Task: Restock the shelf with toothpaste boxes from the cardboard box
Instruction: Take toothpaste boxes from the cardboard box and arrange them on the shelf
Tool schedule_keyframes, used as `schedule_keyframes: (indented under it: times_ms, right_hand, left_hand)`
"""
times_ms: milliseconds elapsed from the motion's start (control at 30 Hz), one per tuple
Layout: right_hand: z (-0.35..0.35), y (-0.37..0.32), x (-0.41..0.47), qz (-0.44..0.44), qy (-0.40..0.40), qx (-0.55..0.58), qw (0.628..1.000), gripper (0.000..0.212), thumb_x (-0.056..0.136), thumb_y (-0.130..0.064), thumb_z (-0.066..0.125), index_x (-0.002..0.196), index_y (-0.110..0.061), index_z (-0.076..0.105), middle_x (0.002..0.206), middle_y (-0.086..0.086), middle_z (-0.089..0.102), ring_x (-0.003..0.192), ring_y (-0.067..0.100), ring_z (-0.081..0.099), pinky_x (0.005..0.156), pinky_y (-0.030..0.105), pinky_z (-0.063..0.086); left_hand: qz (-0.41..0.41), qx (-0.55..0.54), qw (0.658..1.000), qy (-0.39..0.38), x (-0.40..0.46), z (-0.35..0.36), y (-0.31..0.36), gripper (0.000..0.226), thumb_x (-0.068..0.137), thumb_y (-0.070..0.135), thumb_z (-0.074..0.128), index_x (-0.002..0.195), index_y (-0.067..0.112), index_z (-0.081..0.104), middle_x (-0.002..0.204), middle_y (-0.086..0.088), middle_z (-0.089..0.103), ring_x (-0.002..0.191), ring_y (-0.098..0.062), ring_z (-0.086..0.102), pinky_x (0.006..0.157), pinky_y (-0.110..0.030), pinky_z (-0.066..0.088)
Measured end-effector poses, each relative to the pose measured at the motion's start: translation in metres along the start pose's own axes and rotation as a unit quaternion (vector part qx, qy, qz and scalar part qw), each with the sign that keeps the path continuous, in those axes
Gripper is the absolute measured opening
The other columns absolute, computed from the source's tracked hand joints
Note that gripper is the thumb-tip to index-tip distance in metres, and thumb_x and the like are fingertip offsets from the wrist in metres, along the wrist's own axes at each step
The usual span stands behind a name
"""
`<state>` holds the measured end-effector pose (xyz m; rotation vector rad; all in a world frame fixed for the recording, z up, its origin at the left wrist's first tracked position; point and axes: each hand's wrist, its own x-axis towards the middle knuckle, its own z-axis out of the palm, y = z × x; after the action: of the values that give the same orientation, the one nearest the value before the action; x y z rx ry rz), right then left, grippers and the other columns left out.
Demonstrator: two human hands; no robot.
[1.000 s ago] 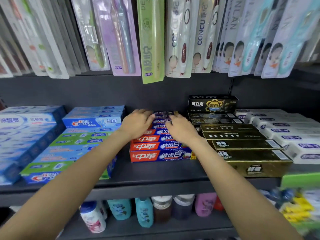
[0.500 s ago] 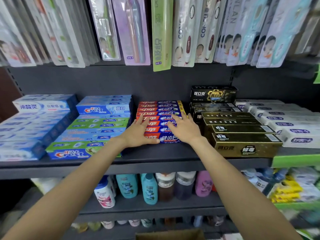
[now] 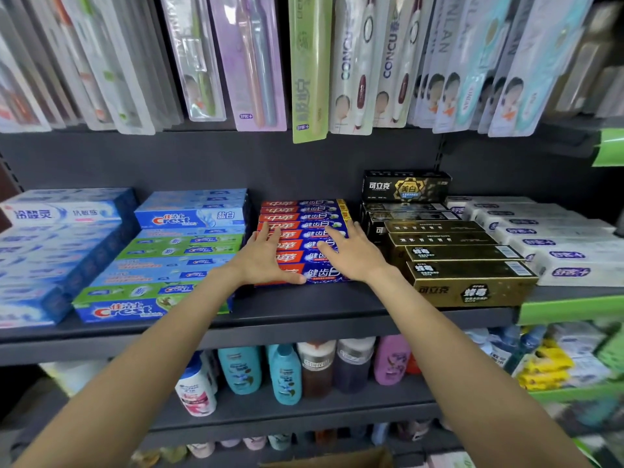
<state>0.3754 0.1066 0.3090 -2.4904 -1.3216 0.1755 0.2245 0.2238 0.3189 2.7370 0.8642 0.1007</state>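
Two hands, the left hand (image 3: 266, 256) and right hand (image 3: 351, 253), are lying flat with fingers spread on the red-and-blue toothpaste boxes (image 3: 304, 231), likely squaring them on the shelf (image 3: 304, 319), while the cardboard box (image 3: 337, 459) is sitting far below that row.

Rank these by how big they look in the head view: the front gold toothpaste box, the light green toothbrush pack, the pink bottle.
1. Light green hanging toothbrush pack
2. Front gold toothpaste box, though it looks close in size to the pack, and nearness to the camera may skew that
3. Pink bottle, half hidden by the shelf
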Motion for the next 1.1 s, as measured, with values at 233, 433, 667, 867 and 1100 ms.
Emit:
schedule_keyframes:
  times_ms: [233, 433, 667, 867, 1100]
  right_hand:
    - [0.004, -0.001, 0.004, -0.026, 0.038, -0.051, 0.998, 0.059, 0.099, -0.053, 0.021, 0.150, -0.024, 0.019, 0.158, 0.012, 0.009, 0.147, 0.026, 0.000, 0.118, 0.038, 0.001]
    - [0.004, -0.006, -0.008, -0.052, 0.111, -0.063, 0.990, 0.053, 0.100, -0.047, 0.027, 0.144, -0.019, 0.037, 0.156, 0.009, 0.020, 0.145, 0.028, 0.009, 0.118, 0.042, 0.007]
    - [-0.017, 0.003, -0.071, -0.177, 0.273, -0.136, 0.936, 0.035, 0.092, -0.026, 0.051, 0.123, -0.010, 0.060, 0.138, 0.014, 0.049, 0.136, 0.031, 0.034, 0.111, 0.043, 0.031]
    - [-0.039, 0.069, -0.145, -0.136, 0.366, -0.120, 0.913, 0.033, 0.089, -0.026, 0.044, 0.103, -0.012, 0.070, 0.111, 0.006, 0.066, 0.110, 0.029, 0.057, 0.095, 0.040, 0.046]
    - [-0.076, 0.151, -0.161, 0.030, 0.348, 0.047, 0.936, 0.027, 0.094, -0.021, 0.051, 0.115, -0.014, 0.065, 0.118, 0.009, 0.063, 0.108, 0.026, 0.056, 0.086, 0.027, 0.039]
  left_hand:
    - [-0.013, 0.008, 1.000, -0.005, 0.004, 0.003, -0.004, 0.121, 0.065, 0.071, 0.065, 0.150, 0.018, -0.002, 0.158, -0.010, -0.004, 0.146, -0.030, 0.002, 0.118, -0.041, 0.012]
    - [-0.012, 0.121, 0.992, 0.020, 0.000, 0.005, -0.001, 0.111, 0.069, 0.080, 0.049, 0.151, 0.021, 0.002, 0.159, -0.008, 0.003, 0.144, -0.036, -0.004, 0.117, -0.045, 0.007]
    - [0.078, 0.263, 0.960, 0.052, -0.011, -0.006, 0.020, 0.099, 0.078, 0.074, 0.042, 0.150, 0.014, 0.011, 0.158, -0.008, 0.011, 0.145, -0.030, -0.003, 0.118, -0.047, 0.003]
    - [0.239, -0.001, 0.946, 0.220, -0.033, -0.012, 0.075, 0.069, 0.078, 0.067, 0.037, 0.131, 0.026, 0.052, 0.129, 0.004, 0.060, 0.121, -0.019, 0.052, 0.095, -0.036, 0.044]
    - [0.280, -0.094, 0.945, 0.143, -0.028, 0.031, 0.151, 0.076, 0.079, 0.061, 0.060, 0.141, 0.022, 0.038, 0.141, 0.000, 0.047, 0.132, -0.020, 0.037, 0.104, -0.034, 0.033]
